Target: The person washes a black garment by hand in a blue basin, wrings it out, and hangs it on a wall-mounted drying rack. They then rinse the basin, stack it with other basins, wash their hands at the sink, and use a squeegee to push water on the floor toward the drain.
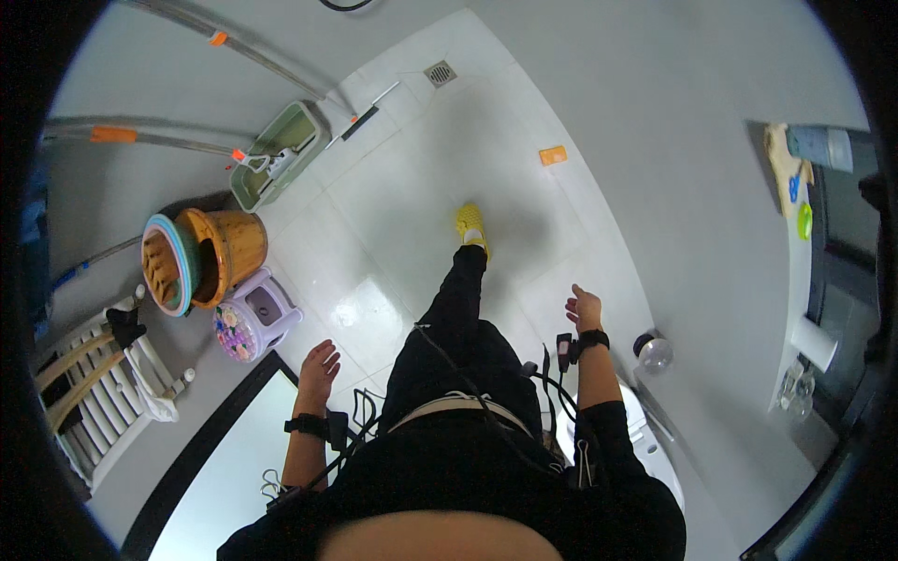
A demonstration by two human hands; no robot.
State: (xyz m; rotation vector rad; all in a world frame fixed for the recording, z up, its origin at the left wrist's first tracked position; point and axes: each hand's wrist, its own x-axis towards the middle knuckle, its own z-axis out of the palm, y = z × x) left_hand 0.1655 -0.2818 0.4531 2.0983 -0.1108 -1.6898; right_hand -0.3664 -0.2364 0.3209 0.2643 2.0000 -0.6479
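My left hand (319, 369) hangs over the white tiled floor (414, 175), holding nothing, its fingers loosely bent. The lilac plastic stool (263, 312), its seat bearing flower decoration, is the object nearest to it. On the other side, my right hand (584, 310) is also bare of any object, thumb apart from the curled fingers. Straps with small devices and cables sit on both wrists. A yellow clog (471, 223) shows on one foot ahead of me; the other foot is hidden.
At left stand a wooden bucket (238, 245), nested basins (184, 263) and a green mop bucket (280, 158). A floor squeegee (361, 120) leans nearby. An orange piece (553, 155) lies near a floor drain (440, 73). The white toilet (642, 442) is close on my right.
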